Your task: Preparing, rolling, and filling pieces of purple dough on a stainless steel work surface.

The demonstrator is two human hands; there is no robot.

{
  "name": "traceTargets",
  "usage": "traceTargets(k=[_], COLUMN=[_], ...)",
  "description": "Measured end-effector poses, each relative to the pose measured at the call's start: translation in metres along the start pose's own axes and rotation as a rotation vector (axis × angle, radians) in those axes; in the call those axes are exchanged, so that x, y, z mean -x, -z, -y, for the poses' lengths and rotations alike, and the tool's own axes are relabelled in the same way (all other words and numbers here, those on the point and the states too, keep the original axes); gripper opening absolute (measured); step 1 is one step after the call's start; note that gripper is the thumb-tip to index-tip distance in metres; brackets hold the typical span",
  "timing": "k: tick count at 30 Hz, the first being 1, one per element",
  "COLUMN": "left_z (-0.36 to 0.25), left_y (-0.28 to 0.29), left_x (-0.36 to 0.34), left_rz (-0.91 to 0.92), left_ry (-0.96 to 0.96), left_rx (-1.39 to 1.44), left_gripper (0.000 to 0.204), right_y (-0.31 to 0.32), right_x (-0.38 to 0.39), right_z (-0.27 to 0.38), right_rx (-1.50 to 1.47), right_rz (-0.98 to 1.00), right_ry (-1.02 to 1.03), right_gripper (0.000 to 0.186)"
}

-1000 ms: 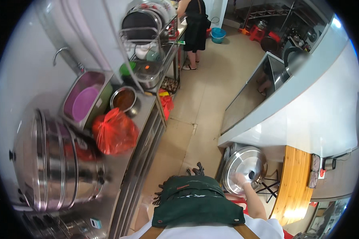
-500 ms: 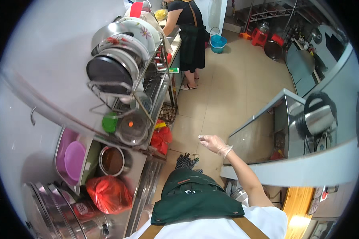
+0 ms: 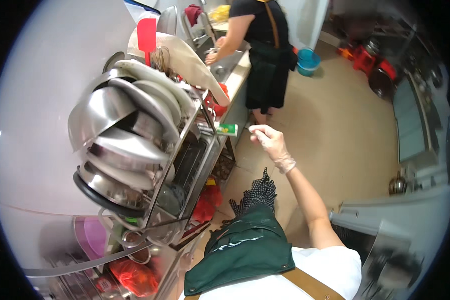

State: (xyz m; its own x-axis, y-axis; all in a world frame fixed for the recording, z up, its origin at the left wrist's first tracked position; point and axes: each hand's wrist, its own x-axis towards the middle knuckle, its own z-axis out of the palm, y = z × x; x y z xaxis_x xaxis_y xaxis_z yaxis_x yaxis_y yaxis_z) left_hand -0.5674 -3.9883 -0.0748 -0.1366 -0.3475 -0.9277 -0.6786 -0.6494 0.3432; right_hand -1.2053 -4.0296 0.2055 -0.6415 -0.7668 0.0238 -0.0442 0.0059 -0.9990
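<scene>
My right hand (image 3: pixel 272 144), in a thin clear glove, is held out in front of me above the floor. Its fingers curl in toward the thumb, and I see nothing in them. It is nearest to the metal dish rack (image 3: pixel 177 162) on the left but does not touch it. Of my left hand (image 3: pixel 185 261) only a blurred sliver shows beside my dark green apron (image 3: pixel 240 267); its fingers are hidden. Metal bowls (image 3: pixel 102 112), plates and lids stand stacked on the rack. A red spatula (image 3: pixel 146 37) and a whisk stick up behind them.
Ahead, a person (image 3: pixel 267 60) in dark clothes has both hands over a sink (image 3: pixel 227 65). A blue bucket (image 3: pixel 308 62) stands on the tiled floor (image 3: pixel 335 135) beyond. Red stools (image 3: pixel 367 60) are farther right. A counter (image 3: pixel 415 210) runs along the right; red bags (image 3: pixel 135 275) lie low left.
I have moved forward, and the rack, sink and other person appear closer. My right hand has risen in view. The kettle on the right has passed out of clear view.
</scene>
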Motion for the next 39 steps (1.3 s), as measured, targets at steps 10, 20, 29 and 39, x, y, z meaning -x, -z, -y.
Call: traceTargets(k=[10,20,29,39], left_z=[-0.105,-0.214,-0.276,-0.268], left_y=[-0.166,-0.261,-0.255,-0.307], left_x=[0.089,0.124,0.131,0.150], left_rz=[-0.312,-0.366,-0.414,-0.475], left_ry=[-0.060,-0.052,-0.158,-0.160], left_rx=[0.436,0.336,0.464,0.621], left_gripper=[0.042,0.050,0.047,0.040], right_y=[-0.082,-0.092,-0.161,-0.214], right_x=[-0.187,-0.263,-0.247,-0.267], right_z=[0.084,0.107,0.122,0.108], right_rx=[-0.207,-0.449,-0.051,0.958], right_rz=[0.310,0.122,0.531,0.466], right_ry=[0.615,0.500,0.908,1.469], right_gripper=[0.021,0.013,0.020,0.008])
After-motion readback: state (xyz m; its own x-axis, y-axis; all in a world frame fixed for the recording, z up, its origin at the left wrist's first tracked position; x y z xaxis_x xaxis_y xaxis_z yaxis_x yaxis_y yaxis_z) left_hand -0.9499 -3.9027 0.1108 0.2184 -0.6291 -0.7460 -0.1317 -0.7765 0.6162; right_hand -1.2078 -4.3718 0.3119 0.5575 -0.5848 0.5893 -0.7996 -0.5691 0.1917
